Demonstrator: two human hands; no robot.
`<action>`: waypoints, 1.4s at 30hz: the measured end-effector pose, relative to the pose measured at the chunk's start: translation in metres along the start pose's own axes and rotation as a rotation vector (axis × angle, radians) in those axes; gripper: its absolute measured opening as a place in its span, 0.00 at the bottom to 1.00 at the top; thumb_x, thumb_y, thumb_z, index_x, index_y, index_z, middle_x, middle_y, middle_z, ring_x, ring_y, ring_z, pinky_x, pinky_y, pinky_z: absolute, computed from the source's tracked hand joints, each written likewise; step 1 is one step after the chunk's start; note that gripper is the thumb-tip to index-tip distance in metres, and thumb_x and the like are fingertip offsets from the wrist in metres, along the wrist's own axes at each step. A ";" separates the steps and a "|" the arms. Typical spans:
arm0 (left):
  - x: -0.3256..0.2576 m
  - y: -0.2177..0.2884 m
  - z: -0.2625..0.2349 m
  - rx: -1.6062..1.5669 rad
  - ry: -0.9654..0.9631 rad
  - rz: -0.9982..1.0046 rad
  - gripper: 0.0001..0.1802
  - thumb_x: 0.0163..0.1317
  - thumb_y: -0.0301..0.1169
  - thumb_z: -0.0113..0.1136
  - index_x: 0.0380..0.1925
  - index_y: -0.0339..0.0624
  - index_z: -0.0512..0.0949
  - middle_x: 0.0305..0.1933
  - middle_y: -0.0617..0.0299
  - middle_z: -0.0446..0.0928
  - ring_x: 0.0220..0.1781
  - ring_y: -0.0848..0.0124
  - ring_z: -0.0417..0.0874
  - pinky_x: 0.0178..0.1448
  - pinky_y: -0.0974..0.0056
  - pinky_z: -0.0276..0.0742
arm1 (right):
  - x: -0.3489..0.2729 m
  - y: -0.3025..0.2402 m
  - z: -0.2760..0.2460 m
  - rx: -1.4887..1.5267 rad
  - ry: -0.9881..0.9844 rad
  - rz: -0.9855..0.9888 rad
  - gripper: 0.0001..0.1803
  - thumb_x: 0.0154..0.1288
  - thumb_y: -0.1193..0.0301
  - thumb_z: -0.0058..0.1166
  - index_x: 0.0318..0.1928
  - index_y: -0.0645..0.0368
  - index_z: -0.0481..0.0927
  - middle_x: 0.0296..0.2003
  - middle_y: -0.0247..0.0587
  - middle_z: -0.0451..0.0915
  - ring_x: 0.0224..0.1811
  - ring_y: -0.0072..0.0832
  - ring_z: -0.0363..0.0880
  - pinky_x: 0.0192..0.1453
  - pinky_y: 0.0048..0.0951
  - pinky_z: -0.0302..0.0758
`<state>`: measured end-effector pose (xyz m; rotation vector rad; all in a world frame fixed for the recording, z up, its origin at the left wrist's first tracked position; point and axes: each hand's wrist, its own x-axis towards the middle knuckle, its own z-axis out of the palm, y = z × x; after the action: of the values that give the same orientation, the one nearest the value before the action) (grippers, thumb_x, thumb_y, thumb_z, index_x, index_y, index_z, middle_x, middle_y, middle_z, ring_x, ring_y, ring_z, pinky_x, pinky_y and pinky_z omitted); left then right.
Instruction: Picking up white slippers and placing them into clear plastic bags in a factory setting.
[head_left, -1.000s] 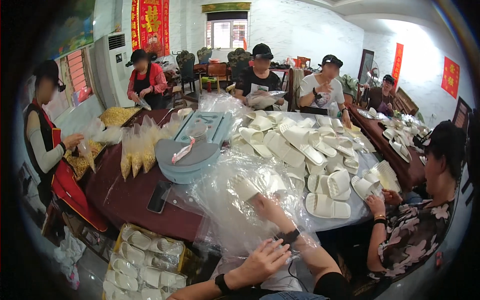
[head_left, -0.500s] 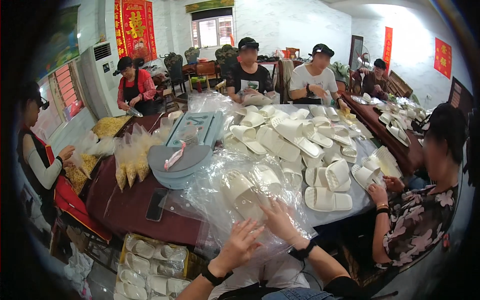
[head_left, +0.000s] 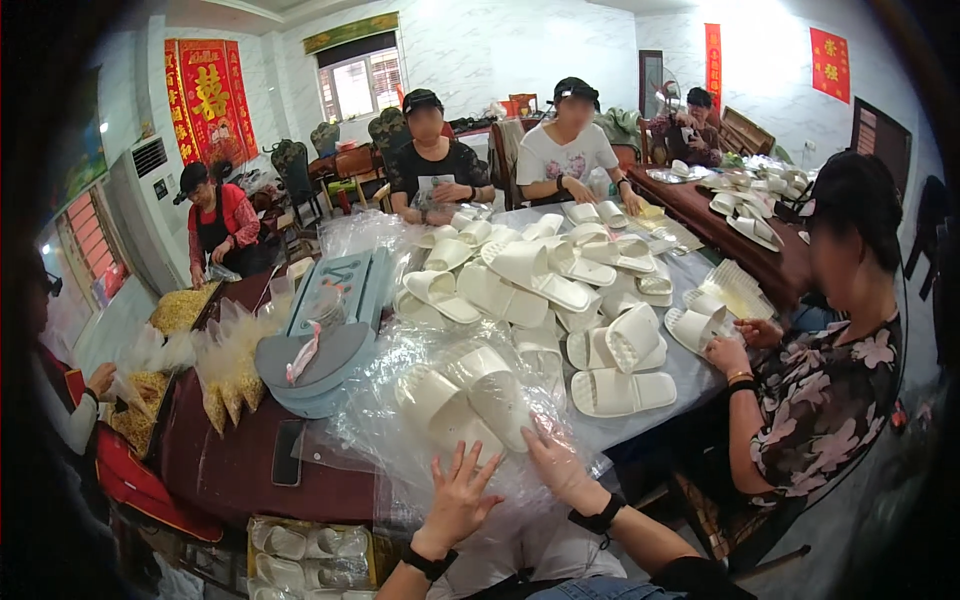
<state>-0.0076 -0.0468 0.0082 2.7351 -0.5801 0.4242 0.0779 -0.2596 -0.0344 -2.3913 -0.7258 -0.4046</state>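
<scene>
A pair of cream slippers, the left slipper (head_left: 437, 408) and the right slipper (head_left: 492, 392), lies side by side in front of me. Clear plastic bags (head_left: 365, 420) lie under and around them; whether both slippers are fully inside one is hard to tell. My left hand (head_left: 462, 503) lies palm down on the plastic just below the left slipper, fingers spread and holding nothing. With its fingers curled, my right hand (head_left: 562, 462) grips the heel end of the right slipper. Thin plastic lies about that hand.
A pile of loose cream slippers (head_left: 540, 275) covers the table beyond. At left stand a blue-grey folded stool (head_left: 330, 345), a black phone (head_left: 288, 452) and bags of yellow pieces (head_left: 225, 375). Below is a box of bagged slippers (head_left: 310, 555). A co-worker (head_left: 815, 390) sits close on the right.
The view has swung, so the scene sits further left. My left hand has spread its fingers on the plastic, and my right hand has closed at the right slipper's heel. The slippers now lie closer together.
</scene>
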 end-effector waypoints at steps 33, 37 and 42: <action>-0.042 -0.025 -0.026 -0.443 0.161 -0.652 0.19 0.59 0.34 0.72 0.43 0.34 0.77 0.39 0.49 0.81 0.38 0.60 0.83 0.42 0.59 0.77 | 0.015 0.031 -0.095 0.521 -0.126 0.304 0.35 0.64 0.63 0.67 0.68 0.63 0.70 0.48 0.51 0.81 0.45 0.35 0.81 0.50 0.34 0.78; -0.062 -0.042 0.002 -0.552 0.044 -0.792 0.21 0.61 0.39 0.72 0.39 0.31 0.78 0.23 0.54 0.81 0.29 0.64 0.86 0.33 0.61 0.79 | 0.020 0.029 -0.086 0.446 -0.231 0.288 0.49 0.54 0.59 0.75 0.72 0.64 0.64 0.42 0.47 0.80 0.39 0.32 0.79 0.47 0.32 0.77; -0.044 -0.036 -0.002 -0.983 0.020 -0.952 0.19 0.65 0.38 0.69 0.36 0.30 0.78 0.29 0.54 0.84 0.32 0.67 0.88 0.32 0.65 0.84 | 0.019 0.036 -0.080 0.536 -0.276 0.354 0.54 0.50 0.66 0.78 0.74 0.65 0.60 0.39 0.40 0.79 0.40 0.26 0.76 0.47 0.28 0.75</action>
<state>-0.0309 0.0003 -0.0136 1.7394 0.4528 -0.0855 0.1053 -0.3259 0.0194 -2.0137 -0.4367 0.2467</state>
